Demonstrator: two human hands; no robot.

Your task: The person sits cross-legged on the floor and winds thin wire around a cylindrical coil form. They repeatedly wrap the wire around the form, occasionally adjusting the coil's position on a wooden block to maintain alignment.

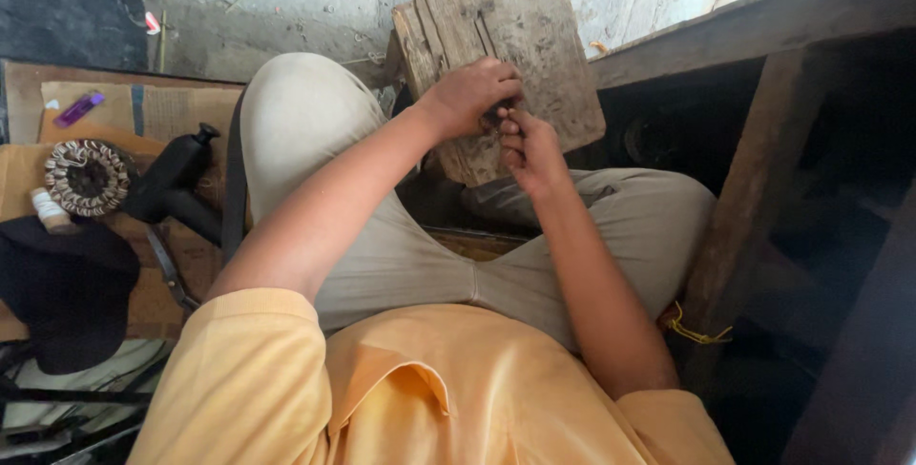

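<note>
Your left hand and right hand pinched something small, hidden between curled fingers, over the worn, scratched wooden board.

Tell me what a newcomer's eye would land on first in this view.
First, the left hand and right hand pressed together at centre over a worn, scratched brown wooden board propped between the knees; whatever small thing they pinch is hidden. Next, at far left, a round coiled beaded ring lies on flat brown cardboard beside a black tool.
</note>
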